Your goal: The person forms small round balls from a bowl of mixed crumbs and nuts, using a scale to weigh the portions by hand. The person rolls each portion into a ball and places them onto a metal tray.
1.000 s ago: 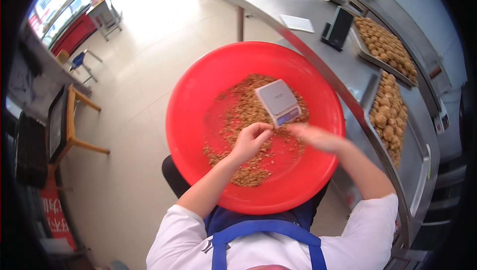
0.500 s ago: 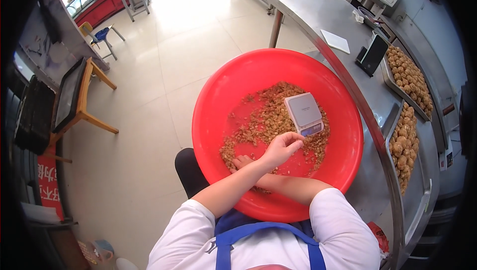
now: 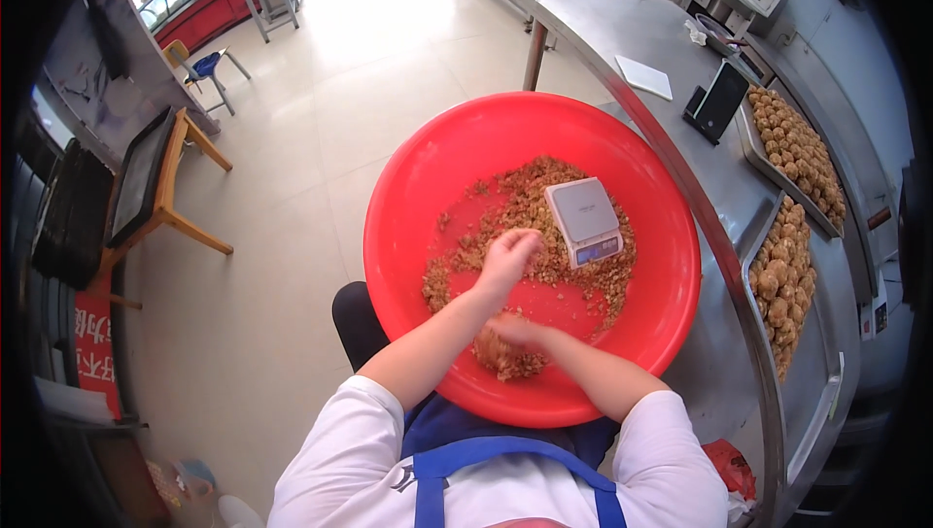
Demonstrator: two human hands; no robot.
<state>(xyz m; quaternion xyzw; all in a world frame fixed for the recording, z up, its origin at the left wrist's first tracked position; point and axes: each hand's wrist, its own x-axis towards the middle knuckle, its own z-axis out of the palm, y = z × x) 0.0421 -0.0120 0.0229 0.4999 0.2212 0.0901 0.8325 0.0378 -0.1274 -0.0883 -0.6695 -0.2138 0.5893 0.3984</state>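
Observation:
A large red basin (image 3: 661, 188) in front of me holds a loose, brown, crumbly mixture (image 3: 544, 183). My left hand (image 3: 512, 256) is over the middle of the basin, fingers curled closed; whether anything is in them is hidden. My right hand (image 3: 517, 332) is lower, by a small heap of the mixture near the basin's near side. Motion smears its fingers, and my left wrist partly covers that area. A light-coloured digital scale (image 3: 583, 212) sits on the mixture, right of my left hand, with nothing on its plate.
A steel table (image 3: 607, 28) runs along the right, bearing a white board (image 3: 643, 77), a phone on a stand (image 3: 717, 101) and trays with many brown balls (image 3: 782, 271). A wooden-framed stand (image 3: 160, 207) and a chair (image 3: 202, 67) are at the left.
My left hand has moved left, away from the scale's front. My right hand has drawn back to the right and nearer me, so my forearms cross less. The mixture is heaped by it.

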